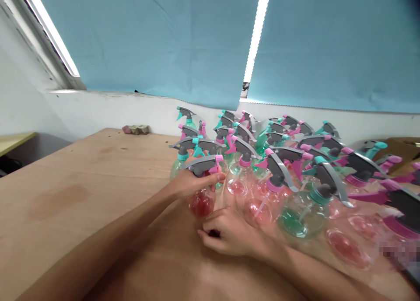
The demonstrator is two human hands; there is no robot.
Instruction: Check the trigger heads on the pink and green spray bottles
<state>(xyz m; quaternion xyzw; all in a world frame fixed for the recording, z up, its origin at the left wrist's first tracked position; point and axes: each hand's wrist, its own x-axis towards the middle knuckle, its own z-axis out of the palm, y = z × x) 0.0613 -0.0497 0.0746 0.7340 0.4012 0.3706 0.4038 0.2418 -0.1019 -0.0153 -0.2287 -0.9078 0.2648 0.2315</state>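
Observation:
My left hand (188,183) is closed around the neck of a pink spray bottle (202,191) with a grey trigger head and pink nozzle, standing at the near left edge of the group. Just below it, my right hand (229,235) rests on the wooden table (82,191) with its fingers curled near the bottle's base. A dark spot shows under the curled fingers; I cannot make out what it is.
Several clear spray bottles (288,178) with grey triggers and pink or teal collars crowd the table's right half. A small crumpled object (136,129) lies by the white wall. Blue blinds (164,38) cover the window. A cardboard box (402,148) sits far right.

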